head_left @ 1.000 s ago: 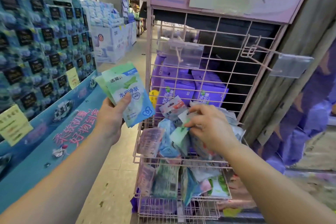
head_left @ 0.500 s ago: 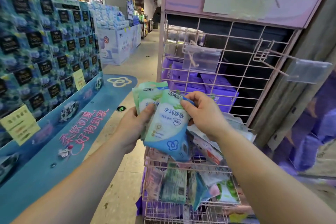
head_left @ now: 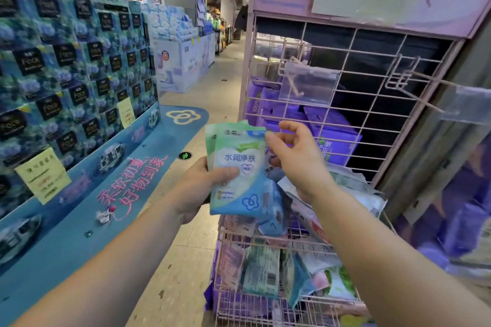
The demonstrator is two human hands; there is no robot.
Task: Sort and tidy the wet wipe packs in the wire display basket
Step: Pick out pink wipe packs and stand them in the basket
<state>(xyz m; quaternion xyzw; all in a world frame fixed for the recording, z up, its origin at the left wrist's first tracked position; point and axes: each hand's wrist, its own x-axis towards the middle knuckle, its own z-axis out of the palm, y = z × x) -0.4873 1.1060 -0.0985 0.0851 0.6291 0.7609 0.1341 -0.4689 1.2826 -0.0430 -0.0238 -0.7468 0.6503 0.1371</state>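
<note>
My left hand (head_left: 198,188) grips a small stack of green-and-blue wet wipe packs (head_left: 237,167) upright above the left end of the pink wire display basket (head_left: 265,233), thumb pressed across the front pack. My right hand (head_left: 297,159) hovers just right of the stack's top corner, fingers loosely spread, holding nothing. Below them the basket holds a jumble of mixed wipe packs (head_left: 305,207), some pink, some blue, some white. A lower tier (head_left: 276,271) has more packs standing on edge.
A pink wire grid back panel (head_left: 358,74) with clear price holders (head_left: 308,85) and hooks rises behind the basket. Purple packs (head_left: 334,138) sit behind the grid. A blue display stand (head_left: 66,87) fills the left, with an aisle floor (head_left: 186,260) between.
My right hand pulled a pack from the basket, laid it on the front of the left hand's stack, then let go and drew slightly away. The camera view shifted left.
</note>
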